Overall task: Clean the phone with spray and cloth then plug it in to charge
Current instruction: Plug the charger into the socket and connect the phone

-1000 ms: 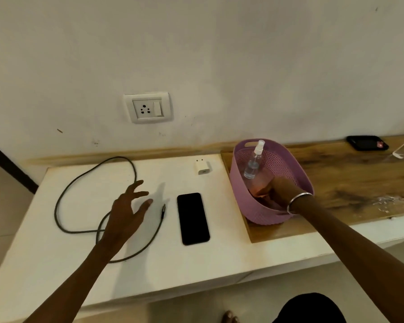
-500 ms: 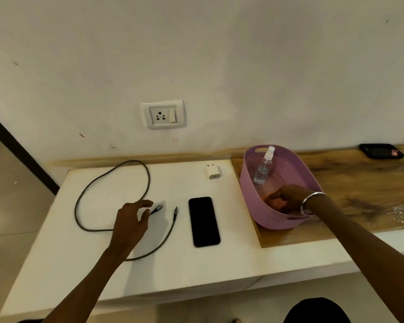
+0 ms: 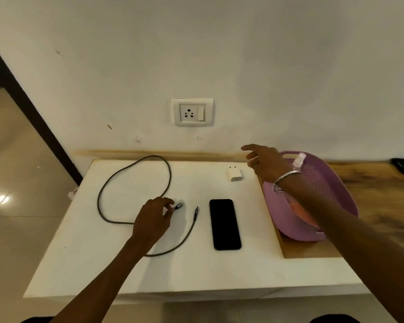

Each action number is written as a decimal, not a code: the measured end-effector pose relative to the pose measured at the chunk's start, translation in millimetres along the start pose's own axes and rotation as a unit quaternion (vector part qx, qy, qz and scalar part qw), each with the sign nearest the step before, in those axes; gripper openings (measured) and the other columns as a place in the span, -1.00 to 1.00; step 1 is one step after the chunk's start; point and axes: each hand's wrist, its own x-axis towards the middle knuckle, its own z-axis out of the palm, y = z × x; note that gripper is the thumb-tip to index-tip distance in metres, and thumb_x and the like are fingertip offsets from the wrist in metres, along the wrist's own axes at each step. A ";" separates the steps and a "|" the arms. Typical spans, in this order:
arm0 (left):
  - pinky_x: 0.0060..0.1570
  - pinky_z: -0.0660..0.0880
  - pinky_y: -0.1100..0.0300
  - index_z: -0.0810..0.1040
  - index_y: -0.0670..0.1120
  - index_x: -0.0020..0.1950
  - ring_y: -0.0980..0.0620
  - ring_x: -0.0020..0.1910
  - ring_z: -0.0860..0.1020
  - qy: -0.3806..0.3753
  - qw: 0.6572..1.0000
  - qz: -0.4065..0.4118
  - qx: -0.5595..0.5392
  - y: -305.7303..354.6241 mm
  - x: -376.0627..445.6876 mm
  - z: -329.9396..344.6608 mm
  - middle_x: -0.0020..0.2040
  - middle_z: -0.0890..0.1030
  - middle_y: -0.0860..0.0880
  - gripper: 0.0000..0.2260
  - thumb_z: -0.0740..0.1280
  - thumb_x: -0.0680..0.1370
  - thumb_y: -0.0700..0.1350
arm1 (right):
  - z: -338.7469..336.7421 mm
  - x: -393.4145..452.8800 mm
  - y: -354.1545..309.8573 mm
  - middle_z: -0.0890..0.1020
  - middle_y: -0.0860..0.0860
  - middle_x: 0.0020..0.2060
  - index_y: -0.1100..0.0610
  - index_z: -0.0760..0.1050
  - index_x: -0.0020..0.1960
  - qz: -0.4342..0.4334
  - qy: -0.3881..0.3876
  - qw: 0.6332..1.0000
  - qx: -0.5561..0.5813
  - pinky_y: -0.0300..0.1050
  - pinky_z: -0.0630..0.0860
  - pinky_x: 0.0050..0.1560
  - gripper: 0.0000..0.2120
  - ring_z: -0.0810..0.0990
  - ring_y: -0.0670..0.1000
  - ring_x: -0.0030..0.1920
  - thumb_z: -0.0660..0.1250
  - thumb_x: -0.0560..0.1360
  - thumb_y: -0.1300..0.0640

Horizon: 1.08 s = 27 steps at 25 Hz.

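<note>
Phone [image 3: 224, 224] flat on counter [image 3: 84, 264], between hands. Left hand [image 3: 153, 220] pinching cable [image 3: 131, 169] plug; right hand [image 3: 265, 163] spread, empty, above adapter [image 3: 233, 174].

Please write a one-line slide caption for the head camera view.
Left hand pinches a cable connector beside the phone; right hand reaches toward the charger adapter.

A room in a home, seen at a low white ledge [image 3: 84, 264] set against a plain, scuffed white wall [image 3: 243, 54]. A domestic wall socket [image 3: 192, 112] with its switch sits just above the ledge. To the right, a wood-grain surface [image 3: 378, 194] carries a purple plastic basket [image 3: 331, 194]. At left, glossy floor tiles [image 3: 12, 183] reflect a ceiling light beside a dark door frame [image 3: 33, 117].
</note>
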 end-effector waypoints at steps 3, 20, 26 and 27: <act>0.10 0.50 0.08 0.59 -0.05 0.21 -0.04 0.08 0.55 -0.011 1.000 -0.002 0.028 -4.2 0.3 9.1 0.06 0.63 0.02 -0.75 0.41 0.54 -0.06 | 44.1 30.0 12.2 0.49 0.19 0.26 0.07 0.38 0.38 0.061 -0.055 0.994 -0.074 -0.02 0.40 0.25 -0.57 0.50 0.15 0.22 0.30 0.52 0.20; -0.20 0.57 0.01 0.62 0.06 0.00 0.15 -0.27 0.57 0.080 0.995 -0.026 -0.060 15.3 32.2 -22.6 -0.06 0.60 0.14 -0.88 0.41 0.54 -0.16 | 127.3 60.7 62.0 0.43 0.23 0.27 0.03 0.42 0.33 0.146 -0.020 0.988 -0.044 -0.03 0.39 0.22 -0.54 0.46 0.25 0.21 0.40 0.46 0.03; -0.25 0.47 0.25 0.61 0.05 -0.04 0.18 -0.24 0.56 0.127 0.986 0.000 -0.108 42.8 39.0 -71.3 -0.07 0.63 0.16 -0.87 0.40 0.53 -0.19 | 91.0 10.4 19.8 0.64 0.17 0.10 0.12 0.58 0.17 0.124 0.040 0.955 0.267 -0.11 0.50 0.06 -0.63 0.58 0.06 -0.03 0.51 0.37 0.18; -0.26 0.43 0.34 0.61 0.05 -0.06 0.22 -0.23 0.55 0.128 0.985 0.019 -0.118 49.3 36.6 -77.9 -0.09 0.63 0.18 -0.85 0.40 0.53 -0.22 | 83.7 -1.0 11.7 0.64 0.18 0.11 0.13 0.57 0.19 0.117 0.026 0.943 0.312 -0.13 0.51 0.07 -0.61 0.58 0.04 -0.02 0.51 0.37 0.21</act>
